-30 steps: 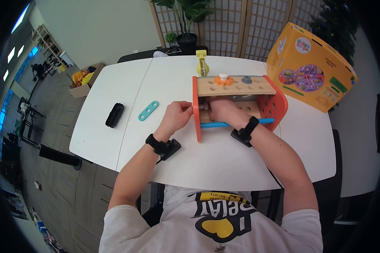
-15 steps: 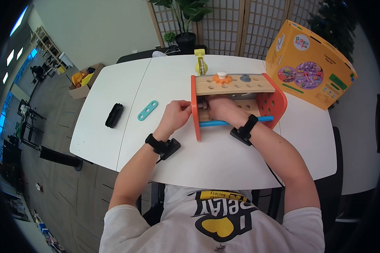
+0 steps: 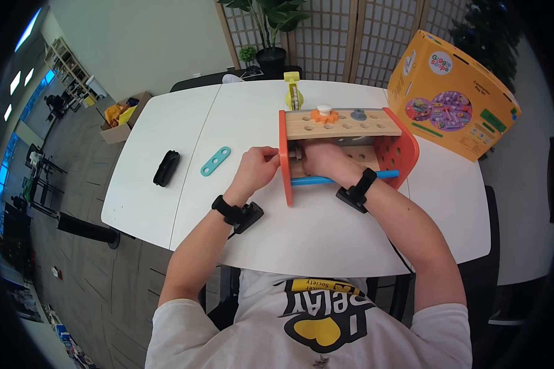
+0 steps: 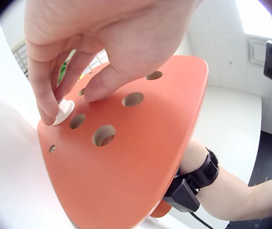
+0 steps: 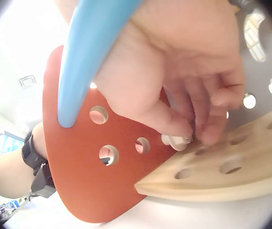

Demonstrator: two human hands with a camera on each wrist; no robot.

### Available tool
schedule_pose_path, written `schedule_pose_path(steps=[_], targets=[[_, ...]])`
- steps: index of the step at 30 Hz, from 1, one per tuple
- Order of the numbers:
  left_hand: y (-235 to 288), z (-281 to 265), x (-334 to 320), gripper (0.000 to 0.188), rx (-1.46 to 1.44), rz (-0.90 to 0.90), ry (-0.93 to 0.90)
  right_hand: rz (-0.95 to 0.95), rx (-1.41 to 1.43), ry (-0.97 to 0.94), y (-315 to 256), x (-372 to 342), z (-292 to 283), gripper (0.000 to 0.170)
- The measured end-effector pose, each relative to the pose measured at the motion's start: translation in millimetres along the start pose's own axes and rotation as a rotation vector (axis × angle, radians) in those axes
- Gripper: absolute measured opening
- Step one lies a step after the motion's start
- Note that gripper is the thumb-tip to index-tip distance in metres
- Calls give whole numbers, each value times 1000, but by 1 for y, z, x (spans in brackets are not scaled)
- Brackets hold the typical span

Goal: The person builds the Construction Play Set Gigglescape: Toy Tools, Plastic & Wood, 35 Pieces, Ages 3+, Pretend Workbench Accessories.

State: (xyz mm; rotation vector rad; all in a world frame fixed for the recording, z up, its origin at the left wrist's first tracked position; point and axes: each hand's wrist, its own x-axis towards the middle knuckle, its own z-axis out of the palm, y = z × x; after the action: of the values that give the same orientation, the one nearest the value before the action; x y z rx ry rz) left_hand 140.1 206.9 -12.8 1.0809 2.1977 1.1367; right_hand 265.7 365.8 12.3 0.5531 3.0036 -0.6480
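A toy workbench [image 3: 345, 125] with orange-red side panels and a wooden top stands on the table. My left hand [image 3: 255, 169] is outside its left side panel [image 4: 126, 176], fingers curled at the rim of a white bolt head [image 4: 65, 112] that sits against the panel; the thumb rests on the panel near a hole. Reaching inside over the blue rod [image 3: 345, 178], my right hand [image 3: 329, 161] pinches a small white nut [image 5: 176, 142] between thumb and fingers, at the panel's inner face just above the wooden base. The fingers partly hide it.
On the bench top are an orange gear [image 3: 324, 117] and a grey nut [image 3: 359, 115]. A yellow toy [image 3: 293, 95] stands behind. To the left lie a teal three-hole strip [image 3: 215, 161] and a black case [image 3: 167, 168]. A large yellow box [image 3: 452, 95] stands at back right.
The view has shifted slightly. Both hands stay at the left side panel, with no clear movement.
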Motion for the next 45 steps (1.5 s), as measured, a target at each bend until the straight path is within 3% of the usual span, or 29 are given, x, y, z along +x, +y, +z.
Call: schedule_pose_path(steps=[11,20,26,32,35,41,45], targets=[[-3,2,1,39,-17,6,-2,35,-37,-48,1,4,4,26],[0,1,-1,39,-6,-1,-1,-46,26,86,7,4,8,26],[-3,2,0,39,-9,3,0,-14,-97,-3,6,7,10,31],[-1,1,0,39,-4,12,-4,-70,84,91,-1,-5,-1,30],[1,1,-2,39,0,9,-2,-120,32,165,3,-4,3,23],[1,1,-1,37,22,17,4,-11,-99,34,1,4,6,23],[0,1,0,37,19,29,-6,3,-31,79,-3,-1,1,31]])
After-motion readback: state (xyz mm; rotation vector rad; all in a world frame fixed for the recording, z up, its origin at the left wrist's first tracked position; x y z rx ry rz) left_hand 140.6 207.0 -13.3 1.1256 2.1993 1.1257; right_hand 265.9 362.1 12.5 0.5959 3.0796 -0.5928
